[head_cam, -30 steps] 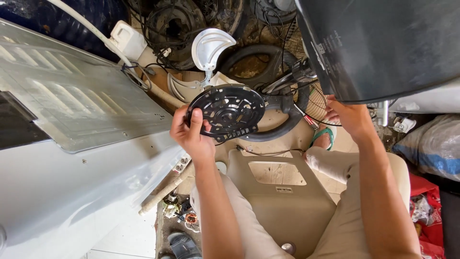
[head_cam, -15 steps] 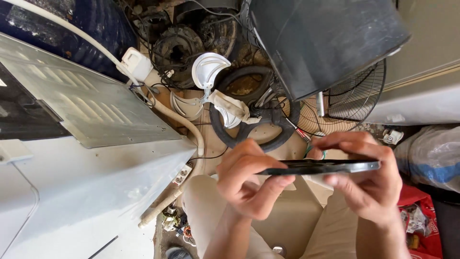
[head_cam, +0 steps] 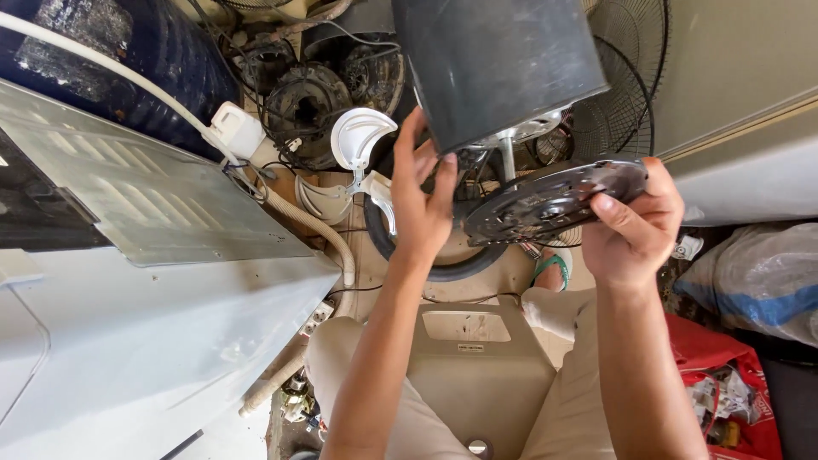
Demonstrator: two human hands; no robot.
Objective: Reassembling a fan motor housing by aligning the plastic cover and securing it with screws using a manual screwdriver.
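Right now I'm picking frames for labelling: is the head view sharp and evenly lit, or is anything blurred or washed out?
Head view: mostly sharp. The left hand and the black disc held by the right hand are crisp. The white panel at lower left is bright, nearly washed out. The dark box up top is in shadow with little detail. Wide-angle lens bends the edges.

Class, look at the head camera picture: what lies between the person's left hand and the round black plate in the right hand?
In the head view, only a metal shaft under the dark box stands between left hand and round black plate, held by right hand.

We see the round black perforated plate (head_cam: pixel 554 200) tilted nearly edge-on, raised above the dark ring (head_cam: pixel 443 268).
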